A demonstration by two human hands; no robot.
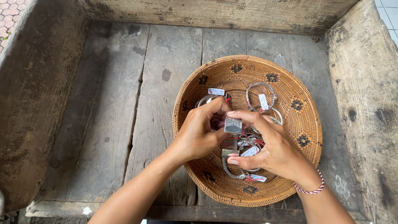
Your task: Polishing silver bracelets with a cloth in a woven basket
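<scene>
Left hand [198, 132] and right hand [271, 147] meet over woven basket [306, 108], fingers [244, 117] pinching wide silver cuff bracelet [232, 125] between them. Tagged bangles [261, 96] heaped beneath. Left, bare wooden counter [124, 103] planks; raised walls [37, 95] close three sides.

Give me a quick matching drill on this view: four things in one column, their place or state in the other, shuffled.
1. wide silver cuff
2. woven basket
3. thin tagged bangle
4. red-and-white string bracelet

a. on the right wrist
b. held between both hands
c. resting on the grey wooden planks
d. lying loose at the basket's far side

Pairs: 1-b, 2-c, 3-d, 4-a
</scene>
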